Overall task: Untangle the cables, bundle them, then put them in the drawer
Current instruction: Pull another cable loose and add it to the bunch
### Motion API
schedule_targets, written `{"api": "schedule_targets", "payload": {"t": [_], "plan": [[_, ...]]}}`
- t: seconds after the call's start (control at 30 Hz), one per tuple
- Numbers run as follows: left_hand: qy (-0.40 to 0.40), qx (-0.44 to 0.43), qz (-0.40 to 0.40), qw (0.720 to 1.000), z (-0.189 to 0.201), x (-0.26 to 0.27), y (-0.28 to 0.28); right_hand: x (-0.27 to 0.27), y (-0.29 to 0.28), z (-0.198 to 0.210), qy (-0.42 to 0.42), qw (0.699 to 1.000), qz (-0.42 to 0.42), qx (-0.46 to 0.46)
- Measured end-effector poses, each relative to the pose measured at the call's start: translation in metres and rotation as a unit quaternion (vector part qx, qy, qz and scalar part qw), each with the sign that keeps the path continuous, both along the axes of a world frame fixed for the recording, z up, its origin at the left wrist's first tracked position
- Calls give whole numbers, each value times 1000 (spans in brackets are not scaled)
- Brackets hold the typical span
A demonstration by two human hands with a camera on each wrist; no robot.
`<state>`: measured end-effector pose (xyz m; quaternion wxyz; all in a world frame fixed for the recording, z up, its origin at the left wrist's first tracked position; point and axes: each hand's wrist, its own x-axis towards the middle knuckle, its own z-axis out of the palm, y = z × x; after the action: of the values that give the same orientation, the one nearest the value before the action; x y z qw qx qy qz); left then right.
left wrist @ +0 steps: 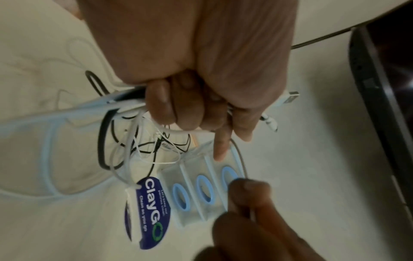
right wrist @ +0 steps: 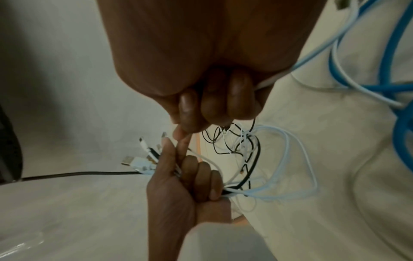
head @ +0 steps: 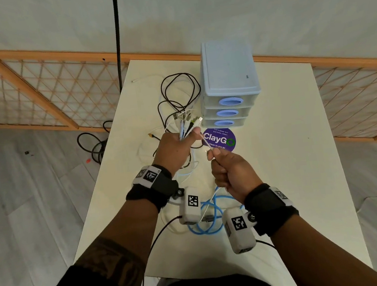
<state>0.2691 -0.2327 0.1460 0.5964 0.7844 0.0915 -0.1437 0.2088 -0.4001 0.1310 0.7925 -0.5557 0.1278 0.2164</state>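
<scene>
The cables [head: 186, 122] are gathered plug-ends-up in the left hand [head: 174, 150], fist clenched round the bunch above the table [head: 292, 178], their black and white loops trailing back beside the drawer unit [head: 228, 86], while the right hand [head: 231, 173] pinches one thin white cable [head: 206, 142] running up to the left thumb. The danger, I'd say, is a hard pull on that strand: with the loops behind apparently knotted and a blue cable [head: 205, 220] coiled under the wrists, it could cinch the tangle tighter or drag plugs from the fist. All three drawers look closed.
</scene>
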Motion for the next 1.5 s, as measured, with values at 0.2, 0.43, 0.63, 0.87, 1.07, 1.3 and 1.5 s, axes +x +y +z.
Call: {"api": "schedule_targets", "payload": {"t": [0.2,0.43,0.63,0.87,1.07,1.3,1.5], "plan": [[-39,-44,10,998,18,0,-6,13,-4,-3,-183,927,14,-327],[-92,-96,31,991,35,3,7,63,-9,6,-92,885,101,-444],[-93,-167,90,977,29,-3,14,45,2,28,-76,941,-15,-328],[-50,-168,84,981,13,-24,10,18,32,38,78,977,199,18],[11,-127,81,989,-9,-39,16,32,40,17,223,943,231,93],[28,-40,73,996,-24,-48,25,30,59,4,323,926,151,125],[41,-58,62,996,-36,-47,29,35,78,2,352,922,59,148]]}}
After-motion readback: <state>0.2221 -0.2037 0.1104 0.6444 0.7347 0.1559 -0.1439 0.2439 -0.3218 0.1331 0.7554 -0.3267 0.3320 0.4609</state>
